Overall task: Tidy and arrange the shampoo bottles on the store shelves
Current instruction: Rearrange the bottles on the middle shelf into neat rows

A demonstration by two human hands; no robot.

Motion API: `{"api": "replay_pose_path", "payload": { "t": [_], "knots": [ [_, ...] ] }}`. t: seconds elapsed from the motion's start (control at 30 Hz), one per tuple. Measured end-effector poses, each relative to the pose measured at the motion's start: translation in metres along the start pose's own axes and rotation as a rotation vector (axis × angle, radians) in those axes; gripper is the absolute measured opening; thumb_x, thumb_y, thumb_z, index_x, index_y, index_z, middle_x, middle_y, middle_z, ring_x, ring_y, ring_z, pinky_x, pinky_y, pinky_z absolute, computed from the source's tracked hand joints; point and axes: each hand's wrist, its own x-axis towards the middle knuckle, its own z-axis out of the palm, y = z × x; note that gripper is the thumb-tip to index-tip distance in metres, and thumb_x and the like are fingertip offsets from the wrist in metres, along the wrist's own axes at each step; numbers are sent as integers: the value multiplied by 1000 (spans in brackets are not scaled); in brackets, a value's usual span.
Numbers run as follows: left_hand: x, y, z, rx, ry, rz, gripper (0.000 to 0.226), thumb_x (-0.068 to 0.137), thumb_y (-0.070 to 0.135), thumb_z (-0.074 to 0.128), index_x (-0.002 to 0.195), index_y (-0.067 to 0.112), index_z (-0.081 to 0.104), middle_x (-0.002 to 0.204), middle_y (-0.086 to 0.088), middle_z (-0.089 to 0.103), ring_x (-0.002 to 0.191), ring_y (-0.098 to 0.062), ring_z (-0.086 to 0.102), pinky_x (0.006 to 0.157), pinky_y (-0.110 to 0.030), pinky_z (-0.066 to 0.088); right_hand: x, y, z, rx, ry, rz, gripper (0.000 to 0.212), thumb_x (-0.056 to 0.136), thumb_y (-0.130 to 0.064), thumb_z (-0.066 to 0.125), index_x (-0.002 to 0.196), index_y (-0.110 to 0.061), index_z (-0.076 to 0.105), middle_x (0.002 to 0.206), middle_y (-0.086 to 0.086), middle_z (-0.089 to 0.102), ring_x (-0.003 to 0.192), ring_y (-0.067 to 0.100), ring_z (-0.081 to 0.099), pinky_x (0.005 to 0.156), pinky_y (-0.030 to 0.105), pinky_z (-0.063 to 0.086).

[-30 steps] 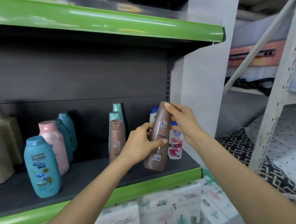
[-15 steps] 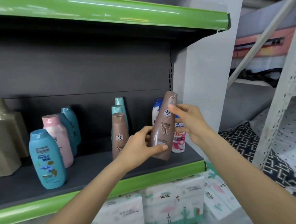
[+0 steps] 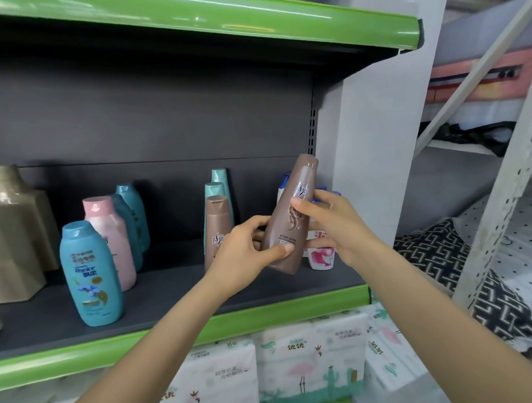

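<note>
Brown shampoo bottle (image 3: 290,218) is held tilted, clear of the shelf (image 3: 176,286). Left hand (image 3: 246,254) grips its base, right hand (image 3: 330,225) pinches mid-body, label facing out, probably for turning before placement beside the standing brown bottle (image 3: 217,228).

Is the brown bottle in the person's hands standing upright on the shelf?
No, the brown bottle is tilted and lifted off the shelf, gripped by the left hand and right hand.

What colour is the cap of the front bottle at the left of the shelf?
Blue, like the blue bottle itself; the head view shows it clearly.
</note>
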Motion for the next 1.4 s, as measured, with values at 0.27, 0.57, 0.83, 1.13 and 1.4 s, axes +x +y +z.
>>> {"api": "replay_pose_path", "payload": {
  "t": [0.27, 0.57, 0.83, 1.13, 1.4],
  "knots": [
    [-3, 0, 3, 56, 42, 27, 47, 71, 32, 78, 113, 26, 59, 95, 9, 69, 86, -7, 64, 82, -32, 53, -8, -2, 5, -34, 1, 13, 28, 88, -25, 64, 115, -17, 59, 98, 0, 66, 88, 16, 66, 51, 27, 57],
    [-13, 5, 2, 30, -12, 69, 51, 76, 27, 74, 123, 28, 54, 101, 9, 67, 89, -5, 63, 79, -15, 50, -15, 1, 4, 111, 75, -13, 12, 85, -19, 70, 91, -24, 60, 88, 4, 68, 84, 22, 68, 48, 29, 56],
    [-19, 0, 1, 10, -67, 78, 64, 67, 31, 82, 121, 40, 50, 97, 10, 66, 84, -6, 63, 82, -25, 52, -21, 6, 4, 99, 80, -7, 11, 89, -18, 63, 83, -16, 54, 76, -1, 63, 60, 6, 66, 47, 26, 56],
    [-22, 0, 6, 77, 16, 119, 69, 69, 31, 79, 130, 40, 48, 110, 5, 60, 88, -2, 59, 83, -26, 53, -16, 12, 10, 98, 96, 26, 31, 85, -22, 68, 109, -11, 53, 101, 8, 67, 90, 21, 69, 60, 38, 60],
    [-15, -2, -10, -136, -132, -15, 61, 71, 37, 77, 127, 37, 52, 105, 1, 68, 97, -13, 65, 87, -36, 55, -14, 18, 10, 261, -12, -5, 22, 94, -7, 46, 111, 2, 57, 101, 17, 66, 88, 26, 67, 64, 34, 56]
  ]
}}
